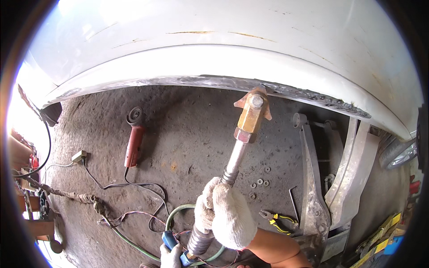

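A slide-hammer dent puller [237, 156] runs up from the lower middle, with a brass-coloured head, a pointed copper piece, a hex nut and a steel shaft. Its tip overlaps the scraped, bare-metal lower edge of a white car's sill [223, 82]; whether it touches cannot be told. My right hand [228, 216], in a white knit glove, is wrapped round the shaft above a ribbed grey part. Lower down, my left hand [171, 257], gloved too, is closed on the tool's blue rear handle, partly cut off by the lower edge.
A red angle grinder [135, 142] lies on the concrete floor, its cord trailing near a green hose [134, 243]. Several nuts [260, 182], yellow-handled pliers [279, 221] and a hex key [293, 203] lie right of centre. A metal jack [315, 192] stands under the sill.
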Tool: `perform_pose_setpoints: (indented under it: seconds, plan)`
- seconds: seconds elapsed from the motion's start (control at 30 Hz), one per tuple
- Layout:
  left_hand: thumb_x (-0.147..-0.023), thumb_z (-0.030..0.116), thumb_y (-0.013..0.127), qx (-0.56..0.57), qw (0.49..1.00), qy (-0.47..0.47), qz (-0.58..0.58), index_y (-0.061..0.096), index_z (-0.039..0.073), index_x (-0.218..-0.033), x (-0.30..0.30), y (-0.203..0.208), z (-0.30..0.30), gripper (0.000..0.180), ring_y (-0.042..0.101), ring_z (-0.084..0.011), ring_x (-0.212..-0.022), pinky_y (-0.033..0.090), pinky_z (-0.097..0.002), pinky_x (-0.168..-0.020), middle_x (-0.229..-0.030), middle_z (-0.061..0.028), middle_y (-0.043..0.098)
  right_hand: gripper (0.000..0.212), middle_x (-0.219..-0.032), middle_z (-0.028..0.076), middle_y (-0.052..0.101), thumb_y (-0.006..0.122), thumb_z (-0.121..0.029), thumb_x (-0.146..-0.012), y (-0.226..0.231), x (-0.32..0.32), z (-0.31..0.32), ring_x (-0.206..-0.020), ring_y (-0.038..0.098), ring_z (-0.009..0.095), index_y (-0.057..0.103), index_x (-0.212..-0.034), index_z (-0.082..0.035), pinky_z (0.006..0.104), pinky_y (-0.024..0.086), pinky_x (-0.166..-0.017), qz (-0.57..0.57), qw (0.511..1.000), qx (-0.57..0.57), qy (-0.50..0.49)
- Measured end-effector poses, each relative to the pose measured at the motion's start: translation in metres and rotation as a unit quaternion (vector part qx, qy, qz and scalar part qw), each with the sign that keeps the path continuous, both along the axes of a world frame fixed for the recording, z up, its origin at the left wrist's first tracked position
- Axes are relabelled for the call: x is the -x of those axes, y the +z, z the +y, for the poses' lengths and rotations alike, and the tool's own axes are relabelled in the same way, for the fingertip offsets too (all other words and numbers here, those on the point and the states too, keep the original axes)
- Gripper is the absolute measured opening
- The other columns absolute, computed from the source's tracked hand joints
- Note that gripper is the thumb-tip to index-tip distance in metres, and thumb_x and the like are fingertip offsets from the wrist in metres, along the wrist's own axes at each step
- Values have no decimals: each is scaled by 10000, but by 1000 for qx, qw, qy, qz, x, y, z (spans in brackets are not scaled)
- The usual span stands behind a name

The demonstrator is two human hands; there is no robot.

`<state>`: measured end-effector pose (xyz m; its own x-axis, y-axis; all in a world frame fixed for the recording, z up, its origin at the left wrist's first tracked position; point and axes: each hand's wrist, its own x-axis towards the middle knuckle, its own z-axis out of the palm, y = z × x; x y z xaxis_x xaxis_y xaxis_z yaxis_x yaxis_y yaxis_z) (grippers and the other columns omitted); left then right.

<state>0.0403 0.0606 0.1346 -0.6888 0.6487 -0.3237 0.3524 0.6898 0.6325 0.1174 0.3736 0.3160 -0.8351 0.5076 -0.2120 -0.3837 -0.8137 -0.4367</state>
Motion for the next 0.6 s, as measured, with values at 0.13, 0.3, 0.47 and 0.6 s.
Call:
perform_pose_setpoints:
  seconds: [0.13,0.3,0.47,0.6]
  plan:
    - [-919,233,630,-57,873,359,-325,450,35,-1157,-8,62,48,358,606,-193,-849,524,-333,-742,-968,-103,573,216,-731,0,522,542,-262,-1034,2,4,4,-634,482,95,515,-928,-76,276,432,-588,-18,990,-138,13]
    - [-957,277,620,-67,898,266,-344,572,-33,-1130,-3,66,55,358,625,-191,-790,524,-341,-675,-967,-93,643,141,-746,64,620,671,-7,-913,-11,-6,-14,-675,615,134,547,-857,-46,313,522,-646,-40,973,-187,125]
    - [-942,234,643,-49,891,303,-334,636,-34,-1128,-8,62,44,326,625,-159,-748,528,-305,-651,-910,-74,658,132,-702,96,605,630,21,-908,29,18,44,-613,621,171,514,-902,-42,395,546,-566,21,989,-113,92]
    - [-966,251,612,-73,876,268,-394,609,-18,-1096,-9,75,60,299,623,-156,-754,515,-296,-623,-892,-74,652,167,-740,50,602,666,3,-899,-19,-9,-20,-674,617,123,512,-945,-41,327,527,-637,-59,952,-275,124]
